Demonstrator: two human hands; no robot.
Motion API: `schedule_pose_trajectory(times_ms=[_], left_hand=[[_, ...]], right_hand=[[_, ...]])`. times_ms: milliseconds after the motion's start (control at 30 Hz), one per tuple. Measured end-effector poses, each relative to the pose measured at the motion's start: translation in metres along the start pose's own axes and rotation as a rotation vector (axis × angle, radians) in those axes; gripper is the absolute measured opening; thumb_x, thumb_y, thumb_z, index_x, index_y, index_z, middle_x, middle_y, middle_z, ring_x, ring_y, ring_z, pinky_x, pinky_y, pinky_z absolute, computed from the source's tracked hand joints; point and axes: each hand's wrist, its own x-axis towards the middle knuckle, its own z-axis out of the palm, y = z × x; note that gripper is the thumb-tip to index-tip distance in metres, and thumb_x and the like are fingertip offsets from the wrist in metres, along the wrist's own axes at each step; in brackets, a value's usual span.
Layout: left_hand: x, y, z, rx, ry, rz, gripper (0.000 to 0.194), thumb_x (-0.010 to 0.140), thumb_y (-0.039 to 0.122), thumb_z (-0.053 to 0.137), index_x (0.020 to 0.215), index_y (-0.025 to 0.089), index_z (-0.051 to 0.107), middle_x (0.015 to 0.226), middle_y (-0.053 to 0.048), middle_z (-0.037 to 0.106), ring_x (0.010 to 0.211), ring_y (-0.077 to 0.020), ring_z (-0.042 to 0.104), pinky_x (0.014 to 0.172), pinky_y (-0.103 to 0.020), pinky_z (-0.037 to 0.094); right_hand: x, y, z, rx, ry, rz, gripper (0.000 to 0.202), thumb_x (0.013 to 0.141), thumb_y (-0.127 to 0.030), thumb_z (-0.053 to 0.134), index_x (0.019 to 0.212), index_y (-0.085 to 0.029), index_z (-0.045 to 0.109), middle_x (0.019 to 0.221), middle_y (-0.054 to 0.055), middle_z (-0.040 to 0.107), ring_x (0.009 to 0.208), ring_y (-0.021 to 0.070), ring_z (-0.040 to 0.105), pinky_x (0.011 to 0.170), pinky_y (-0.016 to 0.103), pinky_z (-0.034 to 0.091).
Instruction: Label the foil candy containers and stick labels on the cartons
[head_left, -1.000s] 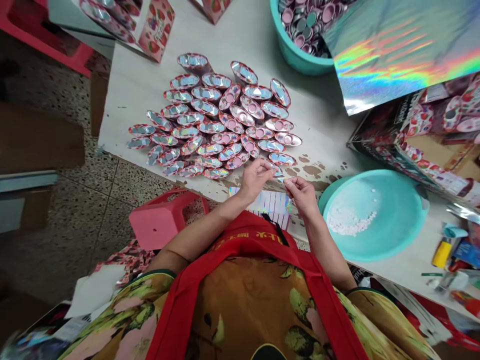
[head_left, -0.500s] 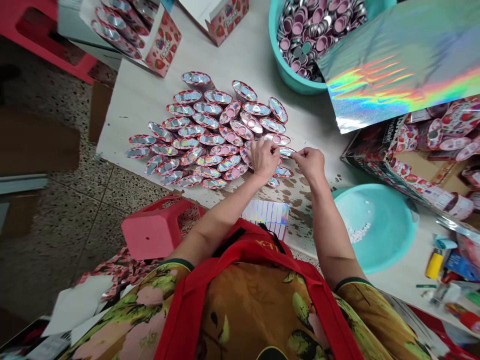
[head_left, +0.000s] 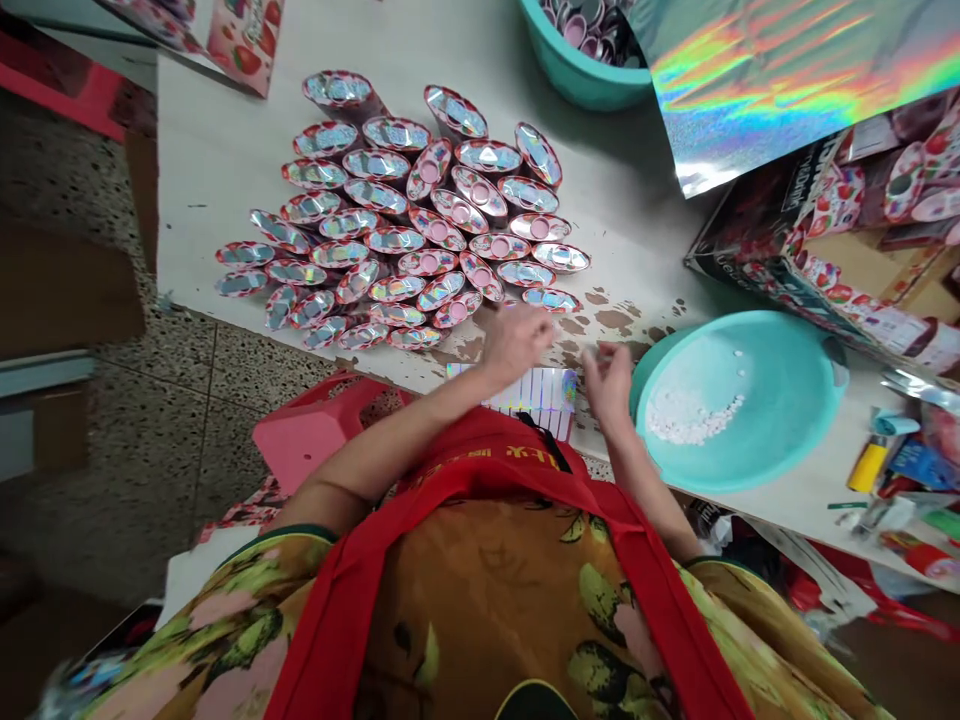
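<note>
My left hand (head_left: pixel 516 347), its fingers bent and smeared by motion, hovers over the near table edge beside the closest containers. I cannot make out anything in it. To its right, my right hand (head_left: pixel 609 385) is raised next to the teal basin, thumb and fingers apart, with nothing visible between them. A sheet of shiny silver sticker strips (head_left: pixel 536 388) lies between and below the hands, partly covered by the left forearm. Ahead stands a cluster of strawberry-print oval containers (head_left: pixel 375 195), several topped with silver foil, others showing a pink round centre.
A teal basin (head_left: pixel 795 420) with small white pieces stands at right. Another teal basin (head_left: pixel 581 75) holds round pink-and-silver caps, beside a holographic foil sheet (head_left: pixel 787 90). A carton (head_left: pixel 739 220) of printed containers is at right. A red stool (head_left: pixel 307 430) stands below the table's left edge.
Both hands have drawn back from the containers toward my body, and the right hand's pinch has loosened. The view has shifted, so the containers sit higher and larger.
</note>
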Motion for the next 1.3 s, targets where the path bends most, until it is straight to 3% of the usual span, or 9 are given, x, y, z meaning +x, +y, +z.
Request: schedule_pose_trajectory(times_ms=[100, 200, 400, 533, 767, 933, 1033, 1167, 1300], left_hand=[[-0.039, 0.01, 0.033, 0.103, -0.342, 0.035, 0.019, 0.092, 0.033, 0.062, 0.104, 0.02, 0.069, 0.109, -0.007, 0.069, 0.105, -0.0242, 0.059, 0.094, -0.038, 0.044], [-0.046, 0.013, 0.054, 0.187, -0.429, -0.03, 0.024, 0.092, 0.031, 0.063, 0.112, 0.02, 0.068, 0.118, -0.01, 0.067, 0.116, -0.0291, 0.055, 0.1, -0.044, 0.039], [-0.036, 0.009, 0.056, 0.082, -0.369, -0.003, 0.016, 0.095, 0.024, 0.054, 0.093, 0.022, 0.069, 0.108, -0.005, 0.066, 0.11, -0.0258, 0.056, 0.096, -0.042, 0.04], [-0.042, 0.017, 0.058, 0.18, -0.334, 0.049, 0.023, 0.099, 0.027, 0.049, 0.105, 0.022, 0.07, 0.11, -0.008, 0.065, 0.11, -0.0256, 0.057, 0.093, -0.039, 0.042], [-0.057, 0.026, 0.067, 0.257, -0.402, 0.23, 0.032, 0.102, 0.019, 0.039, 0.121, 0.016, 0.065, 0.117, -0.012, 0.066, 0.11, -0.0242, 0.057, 0.094, -0.036, 0.043], [-0.073, 0.024, 0.062, 0.088, -0.428, 0.326, 0.025, 0.101, 0.023, 0.045, 0.103, 0.018, 0.069, 0.12, -0.011, 0.067, 0.111, -0.0246, 0.058, 0.094, -0.037, 0.044], [-0.078, 0.024, 0.055, 0.011, -0.522, 0.271, 0.02, 0.099, 0.022, 0.049, 0.099, 0.02, 0.068, 0.097, -0.005, 0.069, 0.094, -0.0203, 0.062, 0.086, -0.032, 0.046], [-0.068, 0.026, 0.053, 0.109, -0.348, 0.125, 0.029, 0.1, 0.025, 0.049, 0.124, 0.018, 0.062, 0.115, -0.01, 0.065, 0.108, -0.0233, 0.059, 0.094, -0.033, 0.045], [-0.054, 0.029, 0.065, 0.173, -0.384, 0.113, 0.033, 0.101, 0.024, 0.043, 0.128, 0.016, 0.06, 0.12, -0.013, 0.062, 0.112, -0.0256, 0.058, 0.095, -0.034, 0.046]], right_hand=[[-0.039, 0.036, 0.005, 0.063, -0.125, 0.159, 0.049, 0.075, -0.046, 0.067, 0.112, -0.016, 0.057, 0.109, 0.016, 0.066, 0.075, 0.0213, 0.059, 0.077, 0.042, 0.052], [-0.04, 0.049, 0.01, 0.176, -0.168, 0.215, 0.043, 0.067, -0.042, 0.069, 0.103, -0.018, 0.063, 0.094, 0.01, 0.068, 0.068, 0.0189, 0.057, 0.073, 0.04, 0.051], [-0.03, 0.046, 0.004, 0.365, -0.303, 0.195, 0.034, 0.065, -0.049, 0.069, 0.084, -0.021, 0.067, 0.075, 0.002, 0.067, 0.068, 0.0175, 0.057, 0.072, 0.035, 0.049], [-0.032, 0.041, -0.002, 0.329, -0.329, 0.184, 0.034, 0.067, -0.055, 0.067, 0.071, -0.021, 0.064, 0.068, 0.0, 0.064, 0.066, 0.0156, 0.052, 0.067, 0.03, 0.045], [-0.032, 0.038, 0.002, 0.483, -0.322, 0.428, 0.036, 0.058, -0.052, 0.072, 0.068, -0.019, 0.063, 0.06, -0.002, 0.059, 0.055, 0.0115, 0.045, 0.056, 0.027, 0.038], [-0.029, 0.039, 0.006, 0.512, -0.291, 0.478, 0.033, 0.057, -0.047, 0.074, 0.069, -0.019, 0.063, 0.058, -0.003, 0.058, 0.053, 0.0116, 0.046, 0.052, 0.026, 0.037], [-0.026, 0.038, 0.008, 0.51, -0.282, 0.485, 0.033, 0.056, -0.047, 0.074, 0.067, -0.019, 0.061, 0.056, -0.003, 0.055, 0.052, 0.0113, 0.044, 0.052, 0.026, 0.035], [-0.027, 0.036, 0.008, 0.5, -0.275, 0.458, 0.034, 0.057, -0.05, 0.073, 0.067, -0.02, 0.061, 0.057, -0.004, 0.054, 0.054, 0.0112, 0.044, 0.055, 0.026, 0.036], [-0.031, 0.033, 0.002, 0.418, -0.284, 0.362, 0.036, 0.06, -0.054, 0.071, 0.065, -0.02, 0.061, 0.057, -0.004, 0.053, 0.056, 0.0115, 0.043, 0.056, 0.026, 0.036]])
